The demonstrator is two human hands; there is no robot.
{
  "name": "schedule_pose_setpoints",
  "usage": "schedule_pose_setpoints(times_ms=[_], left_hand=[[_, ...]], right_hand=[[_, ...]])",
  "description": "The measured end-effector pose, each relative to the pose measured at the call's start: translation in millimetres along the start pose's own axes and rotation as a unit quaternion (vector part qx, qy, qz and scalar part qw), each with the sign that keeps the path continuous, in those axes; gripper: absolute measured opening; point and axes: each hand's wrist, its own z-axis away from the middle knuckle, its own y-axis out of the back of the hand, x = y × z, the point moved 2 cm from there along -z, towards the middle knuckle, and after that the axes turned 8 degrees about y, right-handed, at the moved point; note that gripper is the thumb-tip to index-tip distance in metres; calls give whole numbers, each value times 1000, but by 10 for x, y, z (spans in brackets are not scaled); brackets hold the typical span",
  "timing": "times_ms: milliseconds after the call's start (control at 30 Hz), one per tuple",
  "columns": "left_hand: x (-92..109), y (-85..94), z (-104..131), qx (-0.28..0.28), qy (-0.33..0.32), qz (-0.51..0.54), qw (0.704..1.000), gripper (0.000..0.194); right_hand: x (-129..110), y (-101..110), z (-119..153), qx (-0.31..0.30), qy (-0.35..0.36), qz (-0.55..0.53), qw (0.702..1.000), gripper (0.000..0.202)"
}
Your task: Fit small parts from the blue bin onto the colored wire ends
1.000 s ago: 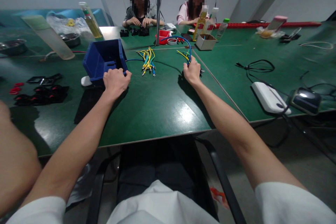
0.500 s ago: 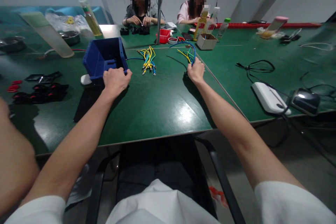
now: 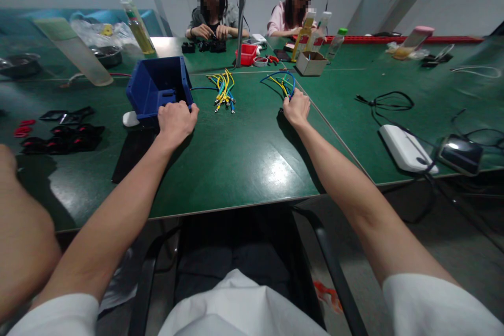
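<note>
My left hand (image 3: 177, 122) grips the near right edge of a blue plastic bin (image 3: 147, 86), which stands with its open side toward me. My right hand (image 3: 296, 108) is closed on a bunch of wires (image 3: 290, 84) in blue, yellow and green; their far ends rest on the table and the held ends are hidden in my fingers. Between the two hands lies a separate bundle of yellow, green and blue wires (image 3: 223, 89) with metal ring terminals toward me.
Left of the bin lie black parts (image 3: 63, 137) and a dark flat object (image 3: 133, 155). A white power bank (image 3: 407, 148) with cables sits at the right. A small cardboard box (image 3: 311, 64) and a red container (image 3: 248, 54) stand farther back. Two people work across the green table (image 3: 236, 168).
The blue wire loop in my right hand has dropped lower toward the table. My left hand stays on the bin's edge. The whole view has shifted slightly.
</note>
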Motion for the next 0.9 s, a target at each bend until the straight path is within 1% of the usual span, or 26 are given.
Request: schedule_pose_setpoints(times_ms=[267,400,533,767,900], left_hand=[[5,29,12,-6,9,-6,1000,69],[7,28,-7,-16,2,-8,1000,70],[5,17,-34,-19,9,-8,1000,68],[-7,11,-59,-17,10,3,1000,69],[-5,12,-54,-26,16,9,999,71]], right_hand=[[-6,56,37,15,11,5,1000,38],[10,76,24,4,8,19,1000,37],[24,76,13,-10,3,23,1000,36],[46,74,0,-4,-1,34,999,37],[87,70,-31,13,-7,52,999,36]])
